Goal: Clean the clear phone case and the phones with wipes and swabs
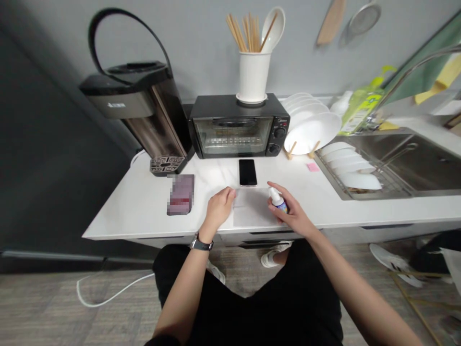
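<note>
A thin greyish sheet (252, 211), cloth or paper, lies flat on the white counter (137, 211) near its front edge. My right hand (290, 211) is wrapped around a small white bottle (276, 197) with a narrow white top and a blue label, over the sheet's right side. The forefinger reaches out past the top. At the sheet's left edge rests my left hand (219, 205), fingers curled together; whether they pinch the sheet is hidden. Just behind the sheet lies a dark-screened phone (248, 172).
A tall water dispenser (144, 110) and a purple blurred item (181, 194) stand left. Behind is a toaster oven (237, 137) topped by a white utensil holder (254, 77). Right are racked plates (311, 132), a pink sticky note (312, 167) and a sink (399, 192) with dishes.
</note>
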Motion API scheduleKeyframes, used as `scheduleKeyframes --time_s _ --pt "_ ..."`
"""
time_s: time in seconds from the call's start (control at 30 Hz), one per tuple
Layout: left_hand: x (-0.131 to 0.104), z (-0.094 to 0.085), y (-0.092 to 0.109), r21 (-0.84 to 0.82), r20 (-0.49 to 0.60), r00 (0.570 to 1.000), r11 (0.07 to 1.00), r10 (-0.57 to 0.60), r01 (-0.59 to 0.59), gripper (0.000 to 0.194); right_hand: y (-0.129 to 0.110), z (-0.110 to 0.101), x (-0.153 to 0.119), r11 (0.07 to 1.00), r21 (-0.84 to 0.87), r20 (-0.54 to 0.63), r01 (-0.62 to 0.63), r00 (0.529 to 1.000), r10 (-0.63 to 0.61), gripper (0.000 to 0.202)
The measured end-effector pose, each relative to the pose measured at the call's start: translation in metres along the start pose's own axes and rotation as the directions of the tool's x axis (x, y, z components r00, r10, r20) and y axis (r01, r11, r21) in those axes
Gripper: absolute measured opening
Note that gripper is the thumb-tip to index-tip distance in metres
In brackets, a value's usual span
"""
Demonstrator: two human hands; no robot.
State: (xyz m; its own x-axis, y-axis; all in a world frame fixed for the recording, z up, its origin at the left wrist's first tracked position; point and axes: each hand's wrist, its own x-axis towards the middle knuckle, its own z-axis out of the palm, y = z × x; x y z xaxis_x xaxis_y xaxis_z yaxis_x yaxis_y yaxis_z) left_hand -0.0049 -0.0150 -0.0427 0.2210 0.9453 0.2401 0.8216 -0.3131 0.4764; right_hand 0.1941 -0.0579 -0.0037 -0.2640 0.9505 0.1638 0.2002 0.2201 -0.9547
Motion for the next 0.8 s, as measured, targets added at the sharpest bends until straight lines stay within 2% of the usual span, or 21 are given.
scheduleKeyframes --time_s 0.1,0.17,0.23,0.3,0.4,0.5,0.57,0.63,0.7,0.8 --pt "-0.001 -0.001 0.001 0.015 -0.006 1.000 1.000 -0.003 0.003 0.034 -0.001 -0.002 0.010 0.965 -0.221 0.046 0.138 0.990 -0.131 0.042" --pt "-0.001 -0.002 0.001 0.027 -0.014 1.000 1.000 -0.005 0.005 0.034 -0.002 -0.003 0.016 0.942 -0.276 0.112 0.192 0.980 -0.167 0.040" --pt "-0.001 -0.003 0.000 0.037 -0.024 1.000 0.999 -0.007 0.008 0.034 -0.004 -0.004 0.020 0.943 -0.274 0.133 0.186 0.979 -0.155 0.039" --pt "-0.001 -0.004 0.000 0.043 -0.031 0.999 0.999 -0.007 0.009 0.033 -0.004 -0.003 0.022 0.973 -0.198 0.098 0.116 0.990 -0.098 0.039" --pt "-0.001 -0.005 0.000 0.040 -0.031 0.999 0.999 -0.007 0.008 0.032 0.000 0.001 0.022 0.992 0.112 0.045 -0.062 0.997 0.057 0.040" --pt "0.000 -0.005 -0.001 0.027 -0.023 1.000 1.000 -0.005 0.006 0.032 0.004 0.006 0.020 0.880 0.446 0.059 -0.163 0.987 0.153 0.037" --pt "0.000 -0.005 -0.001 0.018 -0.014 1.000 1.000 -0.006 0.006 0.032 0.006 0.009 0.019 0.808 0.563 0.061 -0.172 0.984 0.167 0.034" --pt "0.001 -0.005 0.000 0.012 -0.006 1.000 1.000 -0.007 0.007 0.031 0.008 0.011 0.019 0.778 0.605 0.058 -0.170 0.984 0.170 0.032" --pt "0.001 -0.005 0.001 0.011 0.001 1.000 1.000 -0.008 0.008 0.030 0.009 0.012 0.018 0.789 0.590 0.059 -0.169 0.984 0.166 0.032" --pt "0.001 -0.006 0.002 0.016 0.008 1.000 1.000 -0.011 0.011 0.029 0.008 0.011 0.018 0.891 0.427 0.087 -0.155 0.988 0.131 0.035"
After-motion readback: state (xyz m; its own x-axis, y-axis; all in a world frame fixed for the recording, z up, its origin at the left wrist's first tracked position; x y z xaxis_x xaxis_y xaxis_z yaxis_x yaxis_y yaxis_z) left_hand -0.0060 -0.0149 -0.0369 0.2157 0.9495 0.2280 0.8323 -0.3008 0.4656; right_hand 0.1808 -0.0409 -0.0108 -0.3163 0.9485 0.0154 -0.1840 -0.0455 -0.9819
